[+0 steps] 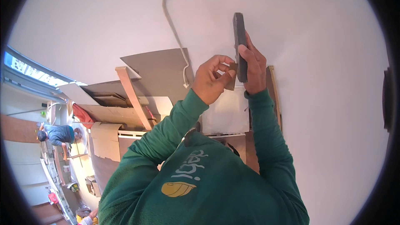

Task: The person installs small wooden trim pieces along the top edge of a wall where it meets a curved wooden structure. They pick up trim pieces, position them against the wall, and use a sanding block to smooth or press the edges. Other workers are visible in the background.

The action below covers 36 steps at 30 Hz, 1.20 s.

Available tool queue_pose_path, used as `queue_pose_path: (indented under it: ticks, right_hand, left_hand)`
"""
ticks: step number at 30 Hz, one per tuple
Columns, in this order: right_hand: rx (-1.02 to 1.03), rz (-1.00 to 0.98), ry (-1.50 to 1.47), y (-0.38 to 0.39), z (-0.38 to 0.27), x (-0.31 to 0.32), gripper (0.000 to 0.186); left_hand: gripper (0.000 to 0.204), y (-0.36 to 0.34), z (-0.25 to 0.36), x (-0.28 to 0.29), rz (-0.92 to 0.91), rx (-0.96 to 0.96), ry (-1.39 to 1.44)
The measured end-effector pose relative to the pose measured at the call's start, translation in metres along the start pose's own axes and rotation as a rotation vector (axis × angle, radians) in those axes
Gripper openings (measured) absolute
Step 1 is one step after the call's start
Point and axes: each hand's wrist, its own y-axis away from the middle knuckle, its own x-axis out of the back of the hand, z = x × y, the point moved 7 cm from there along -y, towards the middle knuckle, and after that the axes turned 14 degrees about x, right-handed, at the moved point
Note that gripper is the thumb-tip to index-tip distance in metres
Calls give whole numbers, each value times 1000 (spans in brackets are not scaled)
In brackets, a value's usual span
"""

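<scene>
A long dark grey block (239, 37), flat and narrow, stands upright in my right hand (256, 68). The thumb lies along its near face and the fingers wrap behind it. My left hand (211, 79) pinches a small brown flat piece (230, 83), perhaps sandpaper, between thumb and fingers. That piece sits close against the block's lower left side; whether they touch I cannot tell. Both hands are raised in front of a smooth white surface (316, 66), and green sleeves cover both forearms.
A pale cable (167, 14) hangs down the white surface. To the left are a wooden post (132, 98), grey-brown sheets (160, 68) and cardboard (106, 139). A white panel (226, 114) is below my hands. Far left, another person (60, 134) bends over; part of someone else (85, 216) shows lower down.
</scene>
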Motion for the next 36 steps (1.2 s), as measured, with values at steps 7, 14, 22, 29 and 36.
queue_pose_path:
  ticks: [7,14,22,29,36]
  right_hand:
    - [27,49,4,75,24,6,66]
    - [17,55,17,7,5,11,72]
    - [31,91,210,26,0,16,66]
    - [178,67,225,73,4,14,67]
    - [25,110,41,-3,-5,20,70]
  left_hand:
    - [28,-9,-5,9,18,36,24]
    - [28,-10,13,-5,9,-20,-32]
    - [28,-9,8,-8,13,5,-17]
    - [26,-23,21,-3,84,-1,-3]
    - [28,-13,2,-20,4,10,28]
